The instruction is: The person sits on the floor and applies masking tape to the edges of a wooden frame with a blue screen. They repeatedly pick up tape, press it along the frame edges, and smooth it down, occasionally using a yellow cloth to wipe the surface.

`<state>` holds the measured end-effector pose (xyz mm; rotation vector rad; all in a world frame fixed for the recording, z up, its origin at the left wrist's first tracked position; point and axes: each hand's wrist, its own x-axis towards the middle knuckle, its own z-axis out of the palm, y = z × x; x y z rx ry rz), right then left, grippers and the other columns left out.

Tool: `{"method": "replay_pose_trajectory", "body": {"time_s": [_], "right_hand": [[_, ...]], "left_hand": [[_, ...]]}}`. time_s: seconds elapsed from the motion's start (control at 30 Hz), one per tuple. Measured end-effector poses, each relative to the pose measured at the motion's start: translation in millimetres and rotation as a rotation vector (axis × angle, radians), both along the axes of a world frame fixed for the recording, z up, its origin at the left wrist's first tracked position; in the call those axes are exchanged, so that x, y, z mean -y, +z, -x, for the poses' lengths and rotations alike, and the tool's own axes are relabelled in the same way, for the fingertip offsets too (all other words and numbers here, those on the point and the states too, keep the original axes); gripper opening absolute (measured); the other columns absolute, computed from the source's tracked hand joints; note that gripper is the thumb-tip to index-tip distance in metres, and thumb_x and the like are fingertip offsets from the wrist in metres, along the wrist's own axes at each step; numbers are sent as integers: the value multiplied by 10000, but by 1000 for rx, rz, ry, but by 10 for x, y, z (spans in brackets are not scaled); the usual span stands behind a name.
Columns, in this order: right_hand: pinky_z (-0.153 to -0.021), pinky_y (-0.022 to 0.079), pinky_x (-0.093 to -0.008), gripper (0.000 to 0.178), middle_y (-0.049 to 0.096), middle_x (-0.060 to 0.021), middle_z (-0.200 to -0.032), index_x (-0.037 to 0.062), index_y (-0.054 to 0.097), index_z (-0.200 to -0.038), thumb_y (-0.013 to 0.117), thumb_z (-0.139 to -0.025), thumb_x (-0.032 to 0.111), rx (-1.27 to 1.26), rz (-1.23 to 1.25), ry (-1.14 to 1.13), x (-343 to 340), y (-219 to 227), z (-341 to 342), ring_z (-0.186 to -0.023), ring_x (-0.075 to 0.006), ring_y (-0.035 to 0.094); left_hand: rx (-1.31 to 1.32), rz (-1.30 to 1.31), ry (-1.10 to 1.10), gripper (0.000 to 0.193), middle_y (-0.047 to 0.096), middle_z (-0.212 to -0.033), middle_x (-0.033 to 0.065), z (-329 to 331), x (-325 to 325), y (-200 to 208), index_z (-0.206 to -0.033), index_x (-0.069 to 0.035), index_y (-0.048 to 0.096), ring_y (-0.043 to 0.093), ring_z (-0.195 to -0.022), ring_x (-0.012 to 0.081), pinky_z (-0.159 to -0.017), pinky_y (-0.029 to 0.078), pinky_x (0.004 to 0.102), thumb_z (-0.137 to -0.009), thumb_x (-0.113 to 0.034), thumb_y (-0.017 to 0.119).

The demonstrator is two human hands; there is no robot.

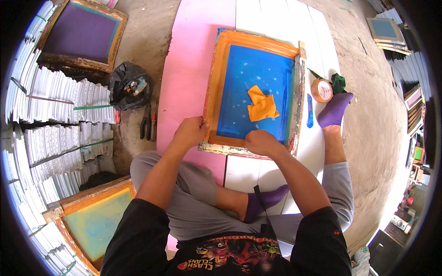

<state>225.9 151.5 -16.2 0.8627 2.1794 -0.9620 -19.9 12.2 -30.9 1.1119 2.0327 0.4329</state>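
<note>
A wooden screen-printing frame (212,99) with tan tape along its inner edges lies in front of me. Its blue mesh (232,85) carries several small pale marks. My left hand (191,131) is closed on the frame's left side, close to the near corner. Over the near edge of the mesh is my right hand (262,142), its fingers curled; whatever they may hold is hidden. A crumpled orange cloth (262,105) rests on the mesh, just beyond my right hand and apart from it.
Right of the frame are a blue cutter (310,111), a tape roll (322,90) and dark green cloth (338,83). At left are pliers (146,123), a screwdriver (153,124), a black plastic bag (126,92), bundled paper stacks (69,99) and another screen frame (87,195).
</note>
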Motion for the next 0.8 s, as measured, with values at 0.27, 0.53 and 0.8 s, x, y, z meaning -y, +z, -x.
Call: {"method": "replay_pose_trajectory", "body": {"time_s": [0.27,0.53,0.8], "right_hand": [[-886,565,-563,334,729,-313,-1026,-54,754,-946,559,-903,214,-109,-27,51,315,-146,687,-998,-462,720],[-854,563,-573,329,729,-305,-968,-59,749,-920,562,-903,211,-179,-45,-21,515,-204,960,-927,-471,723],[-926,520,-534,323,702,-300,-1067,-76,714,-903,512,-905,176,-483,71,-346,573,-398,728,-1039,-455,671]], "left_hand": [[83,30,-48,305,709,-818,259,100,-69,31,-980,32,744,722,-797,411,-739,550,489,-946,-267,695],[25,-26,-90,310,686,-802,284,125,-76,-80,-933,45,750,698,-764,444,-716,539,495,-901,-263,752],[36,-6,-62,314,682,-819,297,118,-82,-22,-933,54,746,697,-791,460,-735,538,510,-893,-257,747]]}}
